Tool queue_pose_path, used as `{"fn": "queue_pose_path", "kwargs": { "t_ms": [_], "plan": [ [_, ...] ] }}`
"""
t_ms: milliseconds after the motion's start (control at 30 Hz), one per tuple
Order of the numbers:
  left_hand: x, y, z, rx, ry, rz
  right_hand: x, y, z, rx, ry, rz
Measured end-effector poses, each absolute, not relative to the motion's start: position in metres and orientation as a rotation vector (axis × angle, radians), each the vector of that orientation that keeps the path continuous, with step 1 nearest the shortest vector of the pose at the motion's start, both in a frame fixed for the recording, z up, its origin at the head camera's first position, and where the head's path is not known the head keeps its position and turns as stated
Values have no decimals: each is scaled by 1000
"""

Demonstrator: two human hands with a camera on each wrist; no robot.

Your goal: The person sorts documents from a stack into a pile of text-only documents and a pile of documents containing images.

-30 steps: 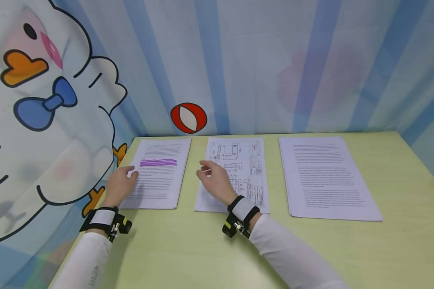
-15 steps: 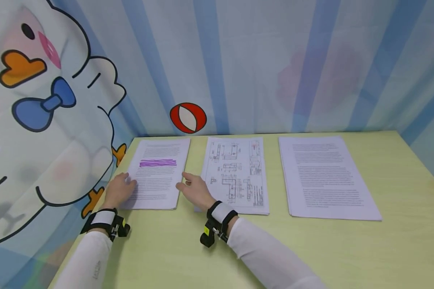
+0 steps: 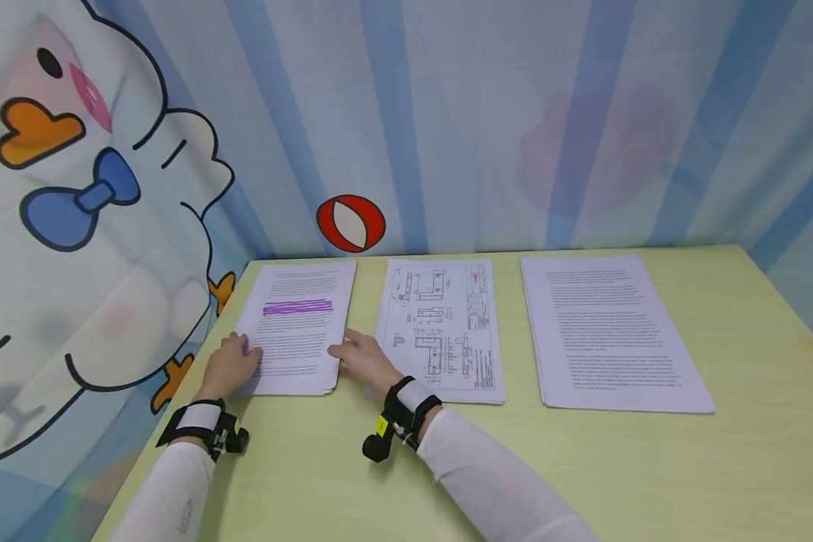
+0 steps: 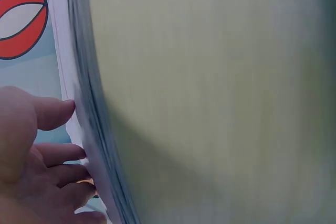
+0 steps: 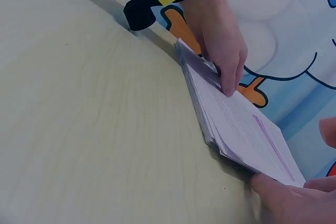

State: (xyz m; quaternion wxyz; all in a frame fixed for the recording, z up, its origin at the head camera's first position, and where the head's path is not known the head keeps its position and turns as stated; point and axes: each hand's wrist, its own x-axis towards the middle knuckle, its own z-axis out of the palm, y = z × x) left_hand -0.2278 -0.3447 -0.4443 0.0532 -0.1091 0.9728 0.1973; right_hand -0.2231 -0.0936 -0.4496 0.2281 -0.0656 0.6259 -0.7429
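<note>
On L side of bench [image 3: 305, 474], purple-marked stack [image 3: 298, 346] is gripped: L edge by left hand [image 3: 229, 366], R edge by right hand [image 3: 369, 365]; near R corner splayed. Dwg stack [image 3: 440, 331] is laid just R, plain text stack [image 3: 613, 339] further R.

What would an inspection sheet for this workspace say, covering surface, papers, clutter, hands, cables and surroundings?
Surface: pale yellow-green table.
Papers: left stack, printed text with purple marking, sheets uneven at its near right corner; middle stack, technical drawings on top; right stack, printed text.
Clutter: nothing seen.
Hands: left hand and right hand grip opposite sides of the left stack, thumbs on top.
Cables: nothing seen.
Surroundings: blue-striped curtain with cartoon prints.
</note>
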Motion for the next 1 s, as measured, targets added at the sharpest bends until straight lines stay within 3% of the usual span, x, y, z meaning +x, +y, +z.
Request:
{"fn": "queue_pose_path", "kwargs": {
  "t_ms": [300, 1000],
  "plan": [
    [-226, -333, -445, -234, 3026, 618, -225, -87, -453, -67, 1724, -2052],
    [-218, -316, -434, -357, 2989, 827, -223, -89, -450, 14, 1918, -2023]
  ]
}}
